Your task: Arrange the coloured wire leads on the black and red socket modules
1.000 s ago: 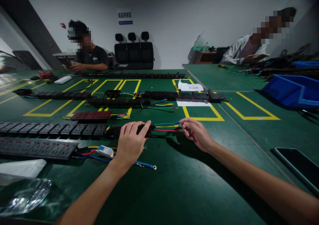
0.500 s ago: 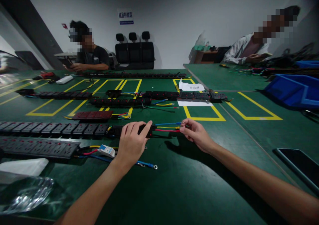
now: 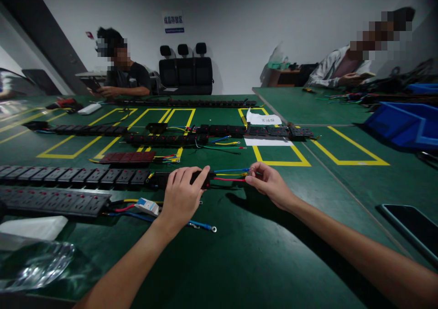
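A long black power strip (image 3: 112, 177) with a row of sockets lies on the green table. My left hand (image 3: 181, 193) is wrapped over its right end, holding it from above. Blue (image 3: 229, 170), yellow and red (image 3: 228, 179) wires run out of that end to the right. Pinched closed, my right hand (image 3: 268, 186) has the tips of these wires at its fingers; its fingertips partly hide the terminals. Nearer to me, a second power strip (image 3: 68, 203) ends in loose wires, with a blue wire's ring terminal (image 3: 214, 229) below my left hand.
More strips, including a red strip (image 3: 128, 157), lie farther back among yellow tape outlines. A phone (image 3: 410, 229) and a blue bin (image 3: 400, 124) are at right. Clear plastic (image 3: 41, 265) lies at near left. Two people sit across the table.
My right fingertips have shifted slightly at the wire ends. My left hand stays on the power strip; the whole view has moved a little.
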Demonstrator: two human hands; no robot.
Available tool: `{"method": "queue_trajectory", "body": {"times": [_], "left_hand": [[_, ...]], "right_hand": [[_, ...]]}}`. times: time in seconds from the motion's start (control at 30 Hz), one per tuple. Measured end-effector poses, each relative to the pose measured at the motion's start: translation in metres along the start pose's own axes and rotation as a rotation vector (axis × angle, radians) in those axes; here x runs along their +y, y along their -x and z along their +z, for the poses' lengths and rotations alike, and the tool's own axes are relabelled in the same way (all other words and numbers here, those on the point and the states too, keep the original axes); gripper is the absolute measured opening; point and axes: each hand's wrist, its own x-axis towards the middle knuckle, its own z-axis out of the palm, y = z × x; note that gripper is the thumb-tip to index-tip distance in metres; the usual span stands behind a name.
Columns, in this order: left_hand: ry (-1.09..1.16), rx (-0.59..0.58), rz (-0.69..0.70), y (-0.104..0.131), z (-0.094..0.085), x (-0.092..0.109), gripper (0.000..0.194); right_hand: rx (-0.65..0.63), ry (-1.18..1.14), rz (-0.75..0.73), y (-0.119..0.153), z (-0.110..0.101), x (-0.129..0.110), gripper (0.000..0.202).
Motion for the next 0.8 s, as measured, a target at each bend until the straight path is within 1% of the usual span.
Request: {"method": "queue_trajectory", "body": {"times": [0.2,0.37,0.63,0.7,0.8], "left_hand": [[0.0,0.0,0.0,0.0,0.0,0.001,0.068],[0.002,0.006,-0.001,0.0,0.001,0.0,0.067],[0.003,-0.002,0.003,0.0,0.001,0.0,0.068],[0.003,0.0,0.001,0.0,0.0,0.0,0.067],[0.003,-0.004,-0.003,0.0,0.0,0.001,0.066]], "right_hand": [[0.015,0.046,0.01,0.0,0.001,0.0,0.045],[0.019,0.061,0.007,0.0,0.0,0.002,0.044],[0.036,0.152,0.048,-0.001,-0.002,0.01,0.049],[0.031,0.199,0.036,-0.001,-0.002,0.011,0.047],[0.031,0.285,-0.02,0.0,-0.002,0.011,0.043]]}}
